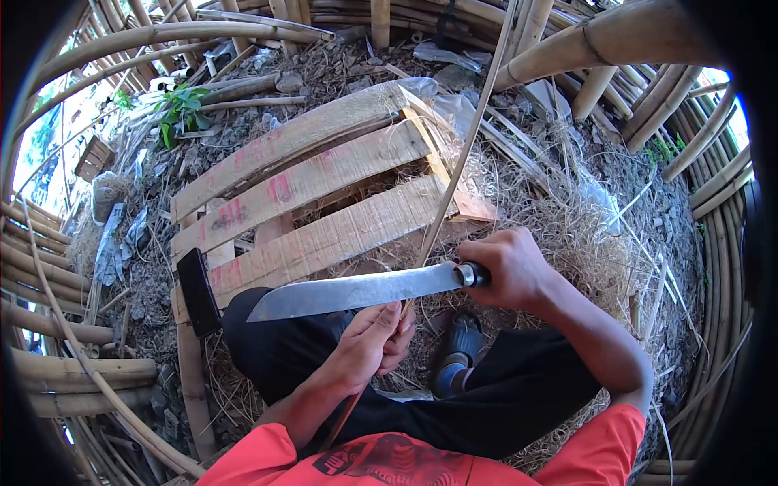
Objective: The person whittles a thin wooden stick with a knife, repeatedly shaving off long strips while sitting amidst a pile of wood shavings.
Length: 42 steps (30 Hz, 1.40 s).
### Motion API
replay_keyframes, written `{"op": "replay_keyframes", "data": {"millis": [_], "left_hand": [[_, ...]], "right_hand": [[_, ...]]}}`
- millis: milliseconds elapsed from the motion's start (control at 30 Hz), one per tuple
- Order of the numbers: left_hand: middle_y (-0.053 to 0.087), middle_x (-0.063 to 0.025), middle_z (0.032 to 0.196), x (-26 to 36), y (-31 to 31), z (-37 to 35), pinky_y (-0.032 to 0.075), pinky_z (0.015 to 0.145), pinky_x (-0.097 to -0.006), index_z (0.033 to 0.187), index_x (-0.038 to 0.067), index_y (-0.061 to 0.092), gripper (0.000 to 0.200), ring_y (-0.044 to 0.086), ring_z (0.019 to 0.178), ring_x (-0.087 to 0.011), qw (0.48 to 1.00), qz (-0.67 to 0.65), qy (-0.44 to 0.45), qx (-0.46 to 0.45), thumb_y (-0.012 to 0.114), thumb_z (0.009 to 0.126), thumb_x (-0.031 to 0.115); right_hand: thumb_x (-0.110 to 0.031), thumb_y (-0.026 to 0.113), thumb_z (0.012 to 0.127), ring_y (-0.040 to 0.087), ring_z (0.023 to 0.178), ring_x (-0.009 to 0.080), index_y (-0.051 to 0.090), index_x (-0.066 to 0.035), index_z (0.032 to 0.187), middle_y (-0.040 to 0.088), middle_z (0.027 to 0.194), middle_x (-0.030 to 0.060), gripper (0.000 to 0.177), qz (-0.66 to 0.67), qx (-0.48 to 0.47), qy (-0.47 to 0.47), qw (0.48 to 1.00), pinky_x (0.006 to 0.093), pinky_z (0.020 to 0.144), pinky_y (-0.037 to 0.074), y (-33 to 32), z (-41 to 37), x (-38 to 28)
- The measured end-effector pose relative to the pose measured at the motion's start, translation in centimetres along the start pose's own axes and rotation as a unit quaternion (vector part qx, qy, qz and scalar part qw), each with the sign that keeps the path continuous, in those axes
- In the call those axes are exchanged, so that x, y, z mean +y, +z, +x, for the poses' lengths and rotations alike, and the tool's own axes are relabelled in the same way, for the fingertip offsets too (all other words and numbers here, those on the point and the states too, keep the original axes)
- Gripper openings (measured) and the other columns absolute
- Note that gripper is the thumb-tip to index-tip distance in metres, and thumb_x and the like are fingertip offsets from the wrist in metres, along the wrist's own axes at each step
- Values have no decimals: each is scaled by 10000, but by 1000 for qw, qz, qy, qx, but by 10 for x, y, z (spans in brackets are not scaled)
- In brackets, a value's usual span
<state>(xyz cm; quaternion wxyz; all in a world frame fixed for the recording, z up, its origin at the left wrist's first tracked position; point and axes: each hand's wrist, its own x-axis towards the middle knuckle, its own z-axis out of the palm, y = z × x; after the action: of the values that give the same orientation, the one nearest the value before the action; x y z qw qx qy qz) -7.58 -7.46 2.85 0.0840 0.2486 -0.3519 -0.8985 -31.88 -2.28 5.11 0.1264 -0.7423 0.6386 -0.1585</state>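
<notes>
My right hand [512, 267] is wrapped round the dark handle of a large knife [356, 293], whose broad blade points left across my lap. Below the blade, my left hand [374, 344] is closed round a long thin bamboo strip [463, 154]. The strip runs from beside my body up past the blade near the handle and on to the top of the view. Whether the edge touches the strip is not clear.
A slatted wooden crate [324, 174] lies ahead, with a black phone [198, 292] at its left corner. Thin shavings [583, 267] cover the ground to the right. Bamboo poles [73, 364] stand or lie around both sides. A sandal [463, 336] is on my foot.
</notes>
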Motion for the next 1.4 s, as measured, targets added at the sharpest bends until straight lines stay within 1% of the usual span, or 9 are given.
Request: {"op": "replay_keyframes", "data": {"millis": [233, 833, 933, 967, 1000, 1167, 1267, 1367, 1400], "left_hand": [[275, 63, 581, -11, 2, 4, 178, 378, -201, 813, 122, 385, 422, 217, 429, -23, 997, 69, 23, 35, 333, 997, 497], [289, 59, 576, -14, 1, 4, 181, 357, -196, 801, 130, 374, 402, 233, 404, -16, 991, 110, 46, 53, 347, 999, 479], [297, 59, 590, -9, -6, -2, 189, 366, -199, 798, 126, 366, 379, 244, 414, -18, 995, 83, 32, 52, 324, 1018, 433], [301, 58, 596, -8, -8, -5, 194, 371, -201, 797, 124, 362, 370, 250, 419, -19, 996, 71, 23, 52, 311, 1027, 410], [300, 58, 596, -8, -9, -5, 190, 369, -201, 796, 125, 359, 372, 248, 416, -20, 996, 76, 16, 49, 311, 1027, 412], [301, 56, 600, -12, -6, -6, 190, 368, -200, 798, 135, 360, 378, 244, 414, -24, 996, 73, 4, 49, 330, 1016, 442], [307, 55, 606, -18, -11, -17, 206, 380, -199, 802, 136, 366, 378, 254, 427, -25, 996, 82, -35, 24, 344, 1010, 450], [313, 55, 609, -26, -15, -21, 221, 393, -196, 806, 135, 372, 376, 268, 444, -28, 993, 99, -67, 17, 351, 1008, 452], [315, 55, 610, -31, -15, -21, 226, 398, -195, 808, 135, 375, 375, 273, 450, -28, 992, 100, -76, 21, 353, 1008, 452]], "right_hand": [[-196, 694, 567, 567, 534, 299, 583, -138, 727, 528, 556, 63, 203, -33, 37, 2, 999, 410, 498, 436, 6, 1, 11], [-135, 718, 604, 612, 566, 231, 602, -144, 705, 603, 607, 25, 154, -147, 104, -4, 984, 378, 562, 491, -2, -5, 38], [-171, 716, 634, 633, 548, 256, 623, -108, 690, 605, 580, 53, 126, -145, 124, 72, 979, 396, 535, 496, -4, -7, 48], [-151, 713, 658, 633, 540, 250, 636, -108, 696, 617, 589, 55, 96, -104, 133, 133, 977, 386, 537, 508, -9, -9, 61], [-132, 703, 677, 632, 534, 232, 634, -109, 697, 628, 597, 55, 75, -134, 160, 78, 975, 378, 530, 514, -14, -14, 67], [-149, 686, 724, 592, 484, 182, 644, -111, 700, 612, 565, 44, 61, -146, 142, 134, 970, 356, 500, 503, -13, -19, 82], [-157, 666, 750, 567, 459, 174, 677, -110, 718, 585, 528, 48, 58, -136, 239, 292, 916, 345, 485, 487, -32, -35, 128], [-125, 641, 722, 587, 478, 239, 606, -39, 627, 593, 543, 114, 133, -128, 225, 344, 903, 367, 507, 487, -24, -56, 132], [-136, 638, 719, 592, 500, 293, 618, -47, 645, 589, 555, 138, 117, -159, 213, 334, 904, 390, 528, 489, -24, -57, 127]]}}
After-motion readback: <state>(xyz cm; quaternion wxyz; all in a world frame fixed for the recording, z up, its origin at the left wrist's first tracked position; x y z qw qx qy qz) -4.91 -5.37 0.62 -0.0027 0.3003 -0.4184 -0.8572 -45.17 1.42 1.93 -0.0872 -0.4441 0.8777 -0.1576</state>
